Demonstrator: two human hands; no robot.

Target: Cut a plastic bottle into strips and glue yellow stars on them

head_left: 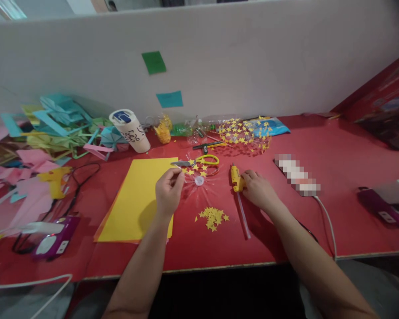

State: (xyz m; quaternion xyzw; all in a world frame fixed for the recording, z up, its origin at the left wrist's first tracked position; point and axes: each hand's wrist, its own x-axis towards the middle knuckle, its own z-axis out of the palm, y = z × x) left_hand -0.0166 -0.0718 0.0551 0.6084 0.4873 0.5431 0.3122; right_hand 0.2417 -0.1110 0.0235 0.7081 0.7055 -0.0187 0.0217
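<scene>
My left hand (169, 190) is closed, thumb and fingertips pinched on what looks like a thin clear plastic strip of a splayed cut bottle top (199, 180). Yellow paper stars (195, 167) sit on some strips at its far side. My right hand (257, 188) has its fingers curled at the handle of a yellow glue gun (235, 178), which lies on the table; a clear glue stick (244, 217) trails out of its back. Between my forearms lies a pile of loose yellow stars (213, 218). Yellow-handled scissors (208, 160) rest just behind the strips.
Yellow paper sheets (136, 199) lie under my left wrist. Behind stand a white cup (131, 130) and a star-covered plastic piece (241, 132). Folded coloured paper (60, 119), another glue gun (56, 181) and a purple power strip (56, 237) are left; a phone-like object (295, 175) is right.
</scene>
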